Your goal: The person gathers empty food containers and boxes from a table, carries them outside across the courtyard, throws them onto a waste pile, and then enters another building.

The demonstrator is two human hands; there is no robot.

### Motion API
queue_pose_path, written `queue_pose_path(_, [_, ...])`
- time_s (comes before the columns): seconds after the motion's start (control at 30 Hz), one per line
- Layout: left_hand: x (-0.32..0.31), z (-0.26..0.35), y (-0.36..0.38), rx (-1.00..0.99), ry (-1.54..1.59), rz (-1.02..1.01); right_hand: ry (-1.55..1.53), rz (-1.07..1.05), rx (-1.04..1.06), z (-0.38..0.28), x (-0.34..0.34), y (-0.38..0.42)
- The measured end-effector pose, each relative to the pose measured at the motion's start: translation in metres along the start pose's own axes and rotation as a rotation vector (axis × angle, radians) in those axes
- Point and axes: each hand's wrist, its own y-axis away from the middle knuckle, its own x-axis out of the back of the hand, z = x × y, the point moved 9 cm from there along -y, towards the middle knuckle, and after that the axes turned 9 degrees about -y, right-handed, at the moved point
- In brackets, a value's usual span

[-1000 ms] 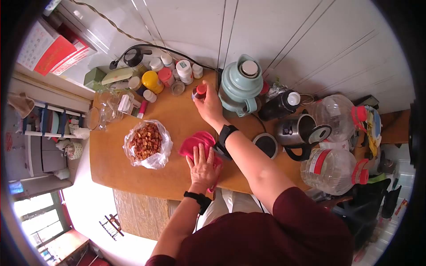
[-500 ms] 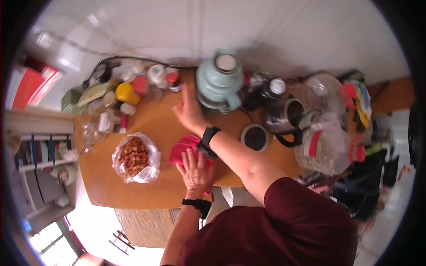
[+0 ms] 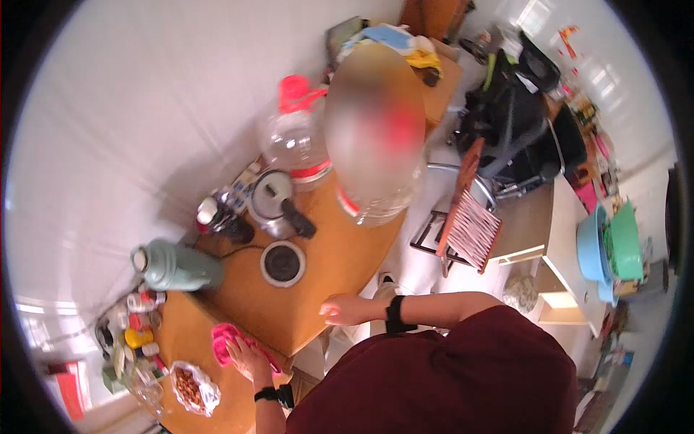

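My left hand (image 3: 249, 359) lies with its fingers spread on a crumpled pink cloth (image 3: 225, 343) on the wooden table. To its left, a clear plastic bag (image 3: 210, 396) holds reddish-brown chunks (image 3: 188, 387). My right hand (image 3: 345, 309) hovers near the table's front edge, fingers curled in, with nothing visible in it. Beyond it a round black plate with a pale rim (image 3: 283, 264) lies on the table. A metal kettle (image 3: 270, 201) stands behind that, and a pale green thermos (image 3: 177, 266) is at the left by the wall.
Large clear jugs with red caps (image 3: 296, 141) stand further right; a blurred patch covers one. Small jars and bottles (image 3: 139, 336) crowd the left end. On the floor are a striped folding stool (image 3: 471, 230) and a black chair (image 3: 567, 137). Blue (image 3: 593, 246) and green basins (image 3: 626, 242) are at right.
The view has swung to the right. My right hand has left the area beside the thermos and come back to the table's front edge, its fingers now curled. My left hand remains on the cloth.
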Motion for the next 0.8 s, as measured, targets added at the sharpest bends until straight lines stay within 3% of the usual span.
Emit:
queue_pose_path(0.03, [0.002,0.009,0.008,-0.033,-0.009,0.015,-0.04,0.055,-0.03,0.012,0.024,0.025])
queue_pose_path(0.1, [-0.004,0.044,0.024,-0.114,0.159,-0.147,-0.091,0.132,-0.054,0.033,0.074,0.078])
queue_pose_path(0.17, [0.005,0.087,0.046,-0.156,0.221,-0.182,-0.088,0.344,-0.097,0.053,0.131,0.136])
queue_pose_path(0.23, [0.014,0.151,0.054,-0.229,0.274,-0.225,-0.12,0.56,-0.23,0.11,0.178,0.192])
queue_pose_path(0.3, [0.028,0.2,0.06,-0.18,0.559,-0.234,-0.249,0.727,-0.3,0.157,0.217,0.247])
queue_pose_path(0.37, [0.057,0.273,0.055,-0.27,0.527,-0.264,-0.428,0.928,-0.354,0.184,0.241,0.305])
queue_pose_path(0.43, [0.107,0.369,0.058,-0.458,0.712,-0.417,-0.464,1.038,-0.395,0.22,0.239,0.343])
queue_pose_path(0.5, [0.149,0.448,0.06,-0.824,0.58,-0.277,-0.486,1.126,-0.42,0.249,0.236,0.358])
queue_pose_path(0.53, [0.16,0.476,0.057,-0.84,0.57,-0.279,-0.832,1.065,-0.493,0.273,0.216,0.355])
queue_pose_path(0.57, [0.176,0.509,0.062,-0.992,0.504,-0.201,-1.17,0.976,-0.551,0.287,0.198,0.351])
queue_pose_path(0.6, [0.188,0.539,0.07,-1.143,0.436,-0.121,-1.306,0.907,-0.52,0.273,0.198,0.349])
queue_pose_path(0.63, [0.191,0.561,0.071,-1.17,0.424,-0.127,-1.327,0.927,-0.51,0.289,0.2,0.337])
queue_pose_path(0.7, [0.199,0.599,0.08,-1.272,0.521,-0.156,-1.972,1.001,-0.47,0.323,0.191,0.302])
queue_pose_path(0.73, [0.176,0.607,0.072,-1.241,0.465,-0.237,-2.071,1.075,-0.403,0.326,0.204,0.293])
queue_pose_path(0.77, [0.191,0.625,0.082,-1.328,0.482,-0.185,-2.044,1.046,-0.363,0.327,0.225,0.279])
queue_pose_path(0.8, [0.192,0.638,0.086,-1.383,0.456,-0.155,-2.087,1.156,-0.265,0.336,0.24,0.271])
